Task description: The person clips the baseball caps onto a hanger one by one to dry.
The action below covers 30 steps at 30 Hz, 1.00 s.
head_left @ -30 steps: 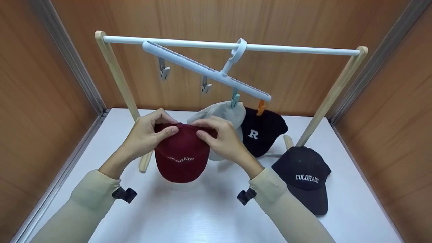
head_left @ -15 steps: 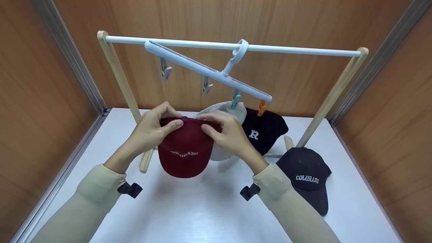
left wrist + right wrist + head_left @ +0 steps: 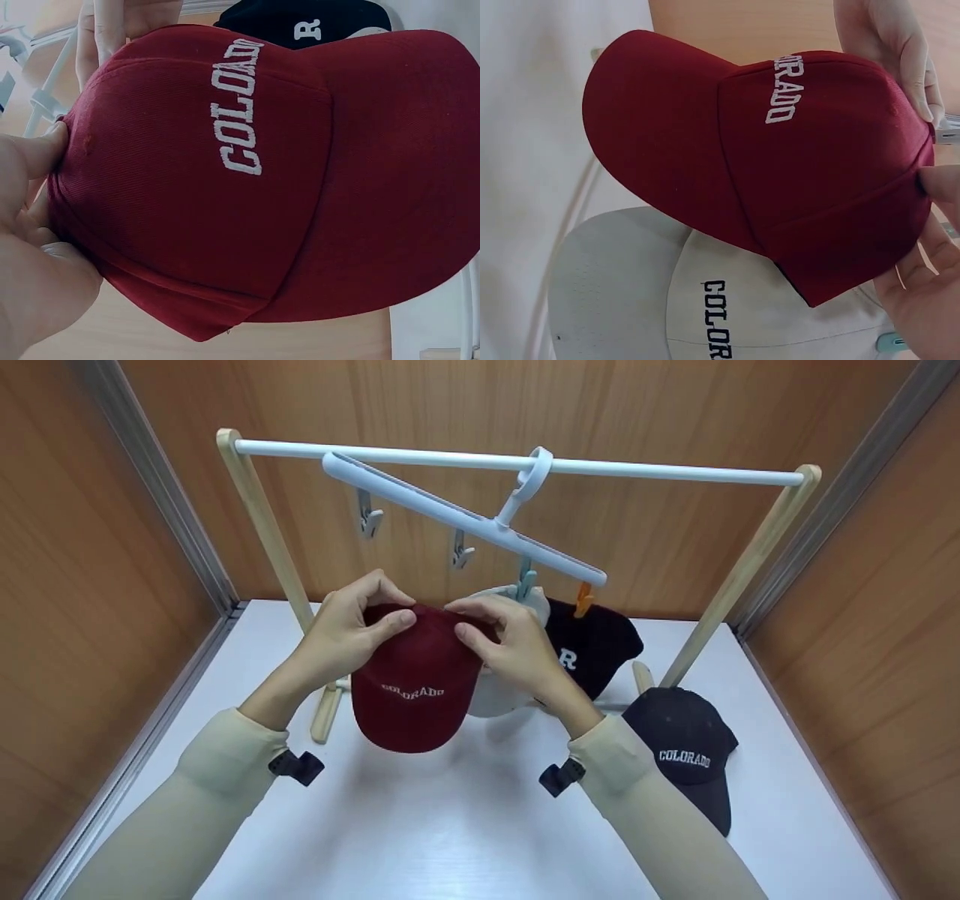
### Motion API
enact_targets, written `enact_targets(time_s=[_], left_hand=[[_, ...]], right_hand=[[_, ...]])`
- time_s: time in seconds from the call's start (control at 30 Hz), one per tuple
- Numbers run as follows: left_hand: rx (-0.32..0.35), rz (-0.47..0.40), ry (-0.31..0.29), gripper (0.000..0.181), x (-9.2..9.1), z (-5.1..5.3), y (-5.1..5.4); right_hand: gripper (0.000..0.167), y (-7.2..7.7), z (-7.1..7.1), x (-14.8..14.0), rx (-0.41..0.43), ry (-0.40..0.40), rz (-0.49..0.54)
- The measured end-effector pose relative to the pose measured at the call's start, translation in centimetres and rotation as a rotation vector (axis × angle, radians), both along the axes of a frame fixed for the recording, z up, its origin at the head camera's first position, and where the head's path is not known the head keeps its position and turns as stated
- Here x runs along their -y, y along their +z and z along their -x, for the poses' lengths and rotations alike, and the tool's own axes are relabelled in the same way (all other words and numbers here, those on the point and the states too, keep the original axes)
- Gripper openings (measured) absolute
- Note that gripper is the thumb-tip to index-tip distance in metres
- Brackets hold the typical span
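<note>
A dark red baseball cap point(image 3: 414, 675) with COLORADO lettering hangs brim down between both hands, above the white table. The left hand point(image 3: 341, 622) pinches its top on the left side, thumb in front and fingers behind. On the other side the right hand point(image 3: 517, 641) pinches it the same way. In the right wrist view the red cap point(image 3: 817, 165) partly covers a pale cap point(image 3: 630, 277). A light blue hanger point(image 3: 442, 514) is above the hands, with grey clips point(image 3: 370, 521) that hold nothing on its left part.
The hanger hooks over a white rail point(image 3: 660, 471) on wooden legs. A teal clip point(image 3: 526, 583) holds the pale cap; an orange clip point(image 3: 584, 601) holds a black cap point(image 3: 596, 645) marked R. Another dark COLORADO cap point(image 3: 679, 742) lies on the table point(image 3: 420, 840) at right.
Both hands have moved up and slightly right with the red cap, still pinching its top. The clipped caps and the cap on the table stay put.
</note>
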<state>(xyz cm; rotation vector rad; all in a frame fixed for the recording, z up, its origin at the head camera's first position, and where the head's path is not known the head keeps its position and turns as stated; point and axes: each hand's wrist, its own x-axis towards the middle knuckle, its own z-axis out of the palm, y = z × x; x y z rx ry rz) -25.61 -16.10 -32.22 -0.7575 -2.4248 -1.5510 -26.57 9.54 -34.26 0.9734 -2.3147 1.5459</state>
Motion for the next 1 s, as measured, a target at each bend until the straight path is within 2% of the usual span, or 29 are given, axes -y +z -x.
enact_targets(time_s=[0.47,0.57,0.77,1.0], left_hand=[[-0.001,0.009,0.003,0.019,-0.5,1.3,0.8],[-0.009,0.013,0.003,0.019,-0.5,1.7,0.8],[-0.002,0.004,-0.014,0.02,-0.6,2.1,1.0],[0.009,-0.019,-0.049,0.02,-0.6,2.1,1.1]], right_hand=[[0.026,0.7,0.8,-0.5,-0.041,-0.014,0.01],[0.028,0.9,0.9,-0.5,-0.033,-0.047,0.012],[0.042,1.7,1.2,-0.3,0.059,-0.155,0.04],[0.053,3.2,2.3,0.4,0.192,-0.136,0.001]])
